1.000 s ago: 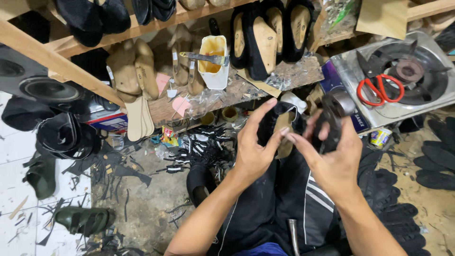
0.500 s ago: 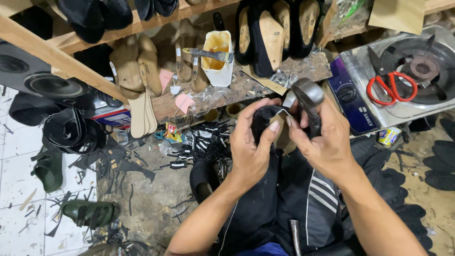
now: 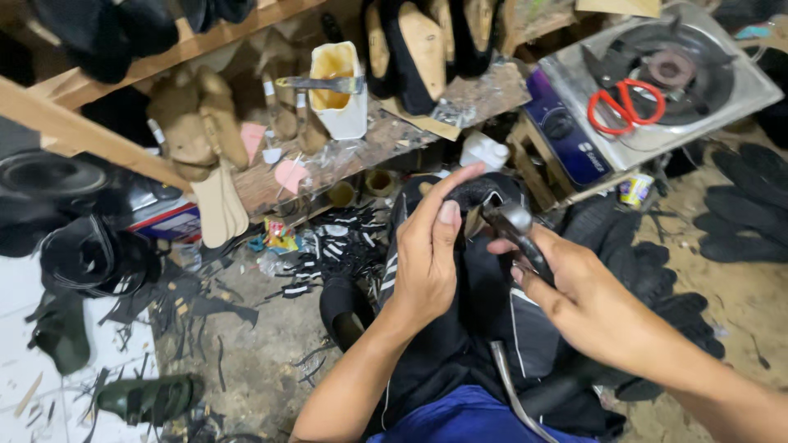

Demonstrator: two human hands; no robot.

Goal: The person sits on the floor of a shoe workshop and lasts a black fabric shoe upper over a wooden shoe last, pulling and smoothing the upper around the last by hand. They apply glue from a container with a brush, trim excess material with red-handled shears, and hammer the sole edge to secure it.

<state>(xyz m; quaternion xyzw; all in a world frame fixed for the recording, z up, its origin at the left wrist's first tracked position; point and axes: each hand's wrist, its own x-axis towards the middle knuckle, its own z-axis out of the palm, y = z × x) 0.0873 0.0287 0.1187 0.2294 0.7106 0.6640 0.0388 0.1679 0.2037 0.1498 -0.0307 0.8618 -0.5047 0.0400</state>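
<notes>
Held over the lap, near the low bench's (image 3: pixel 394 139) front edge: black shoe (image 3: pixel 484 197) cupped in left hand (image 3: pixel 427 262), fingers wrapped to steady it; right hand (image 3: pixel 591 303) fingers pinching metal tool (image 3: pixel 517 234) against it

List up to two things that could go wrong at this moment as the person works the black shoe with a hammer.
1. The left hand holds the black shoe with fingers beside the hammer in the right hand; a slip could strike them.
2. The open glue tub sits near the shelf edge and might tip.
</notes>
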